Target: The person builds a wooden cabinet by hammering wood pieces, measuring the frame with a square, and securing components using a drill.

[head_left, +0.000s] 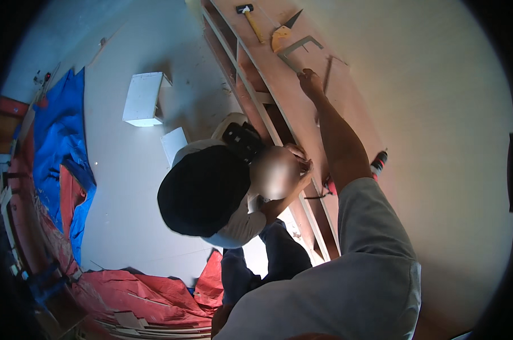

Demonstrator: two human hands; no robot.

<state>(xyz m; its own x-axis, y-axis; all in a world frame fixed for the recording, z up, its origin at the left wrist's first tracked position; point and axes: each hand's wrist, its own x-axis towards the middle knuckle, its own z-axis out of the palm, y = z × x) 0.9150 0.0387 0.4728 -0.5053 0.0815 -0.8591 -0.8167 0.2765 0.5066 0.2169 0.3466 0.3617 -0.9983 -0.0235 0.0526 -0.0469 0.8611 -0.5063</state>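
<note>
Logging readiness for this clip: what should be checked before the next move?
1. Right hand gripping the metal frame: ok, closed on one end.
2. Co-worker's hands apart from that frame: ok.
3. Hammer set down: ok, on the brown panel.
4. Yellow-handled saw clear of the frame: cannot tell, very close together.
5. Drill switched off: cannot tell, partly behind the right arm.
</note>
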